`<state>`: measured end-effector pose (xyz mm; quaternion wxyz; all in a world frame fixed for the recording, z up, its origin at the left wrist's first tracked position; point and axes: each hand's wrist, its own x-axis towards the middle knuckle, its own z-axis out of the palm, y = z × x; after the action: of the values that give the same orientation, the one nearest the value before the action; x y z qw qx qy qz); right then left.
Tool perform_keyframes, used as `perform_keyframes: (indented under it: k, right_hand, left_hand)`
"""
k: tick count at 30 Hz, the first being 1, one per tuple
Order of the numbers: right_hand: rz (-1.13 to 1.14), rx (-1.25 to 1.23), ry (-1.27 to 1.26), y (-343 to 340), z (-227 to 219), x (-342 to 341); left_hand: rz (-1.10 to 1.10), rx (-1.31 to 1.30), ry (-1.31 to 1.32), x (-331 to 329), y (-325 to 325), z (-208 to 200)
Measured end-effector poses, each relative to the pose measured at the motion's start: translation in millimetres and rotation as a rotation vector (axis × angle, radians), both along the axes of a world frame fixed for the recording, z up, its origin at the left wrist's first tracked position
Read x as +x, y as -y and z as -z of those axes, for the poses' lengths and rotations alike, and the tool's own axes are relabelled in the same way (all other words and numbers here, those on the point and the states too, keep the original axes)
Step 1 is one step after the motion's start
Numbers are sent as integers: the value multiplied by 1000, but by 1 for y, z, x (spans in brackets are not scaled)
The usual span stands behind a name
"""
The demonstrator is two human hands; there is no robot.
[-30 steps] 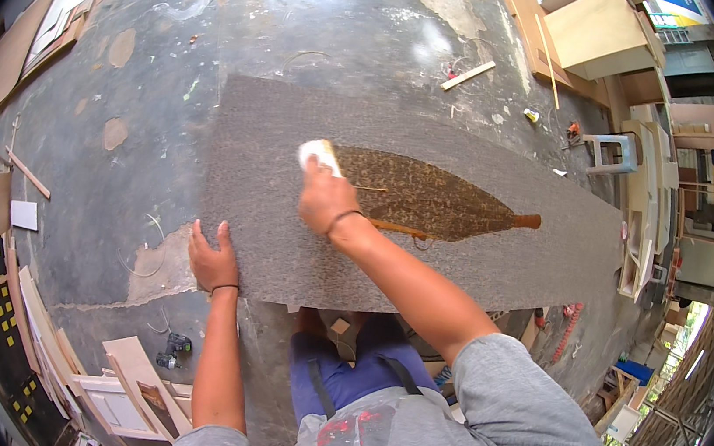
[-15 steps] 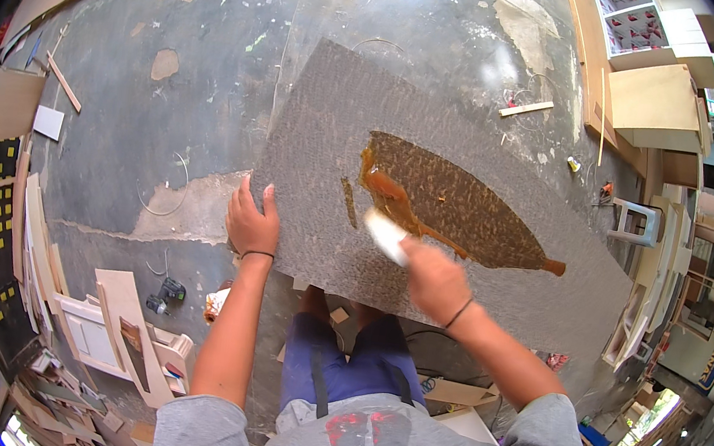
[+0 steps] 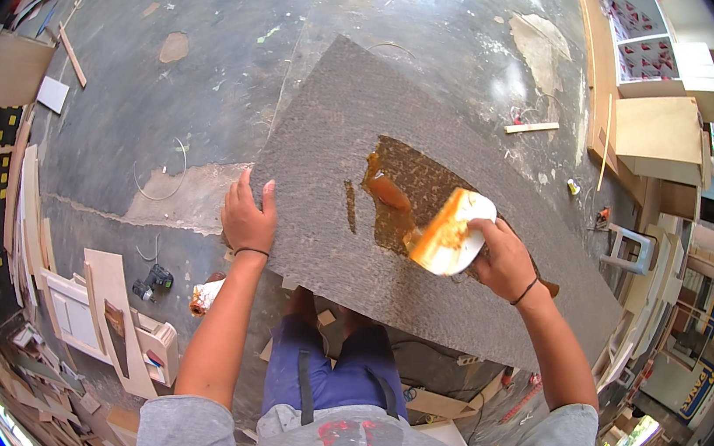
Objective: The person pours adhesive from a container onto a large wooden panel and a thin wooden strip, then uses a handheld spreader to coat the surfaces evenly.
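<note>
A large grey-brown speckled sheet [image 3: 337, 89] lies in front of me. Amber glue [image 3: 390, 191] forms a thick wet blob on it, inside a darker spread patch. My right hand [image 3: 507, 262] pinches a white flat spreader [image 3: 469, 211] by one side. Glue coats the spreader's left edge, which is over the lower part of the patch. The spreader and hand hide much of the patch's right side. My left hand [image 3: 249, 219] is at the sheet's left edge, its fingers stretched out and holding nothing.
A white glue-stained container [image 3: 206, 296] stands left of my legs, near a cordless drill [image 3: 153, 283]. Wood panels [image 3: 113, 314] lean at lower left. A pale strip [image 3: 531, 128] lies on the floor beyond the sheet. Cabinets [image 3: 662, 130] and a light blue stool [image 3: 631, 250] are at right.
My right hand has moved right and turned the spreader so its broad, glue-smeared face shows. The left hand stays at the sheet's edge. The view has shifted slightly.
</note>
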<state>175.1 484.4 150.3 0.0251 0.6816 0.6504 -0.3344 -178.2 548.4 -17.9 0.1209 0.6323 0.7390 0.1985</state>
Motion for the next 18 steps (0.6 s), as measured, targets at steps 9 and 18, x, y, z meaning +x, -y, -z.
perform_keyframes:
  k: [9,18]
  right_hand:
    - [-825,279,320,-36,18,-24]
    - [-1344,217,99,-84,47,-34]
  left_hand:
    - [18,-9,10,-5,3,1]
    - [17,-37,-8,-5,-2,-1]
